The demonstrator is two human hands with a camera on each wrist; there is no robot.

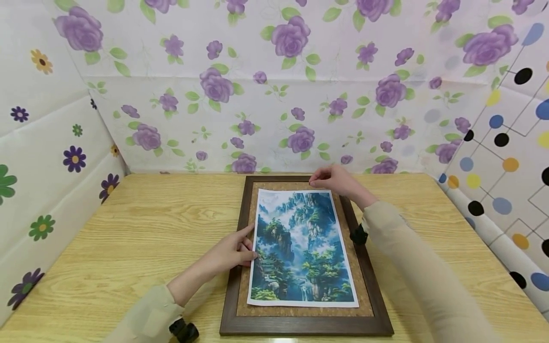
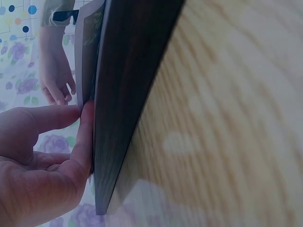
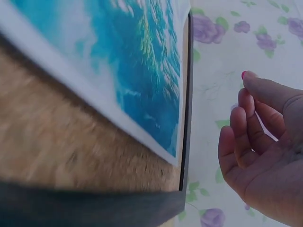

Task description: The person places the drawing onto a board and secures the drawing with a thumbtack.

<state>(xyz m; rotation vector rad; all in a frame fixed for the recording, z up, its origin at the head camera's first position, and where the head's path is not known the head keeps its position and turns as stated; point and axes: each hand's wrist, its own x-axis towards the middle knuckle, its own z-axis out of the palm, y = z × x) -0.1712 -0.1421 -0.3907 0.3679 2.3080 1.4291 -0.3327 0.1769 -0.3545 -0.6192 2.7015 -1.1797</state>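
Beige sleeves are flanking a brown frame; on its speckled cork, a paper print is lying beside our left hand, which, loosely spread, is touching its edge. Past it, our right hand is pinching a pinkish bit.

A wood-grain table stands before a rear covering with purple roses. The left covering bears flowers; the right covering, line-linked dots.
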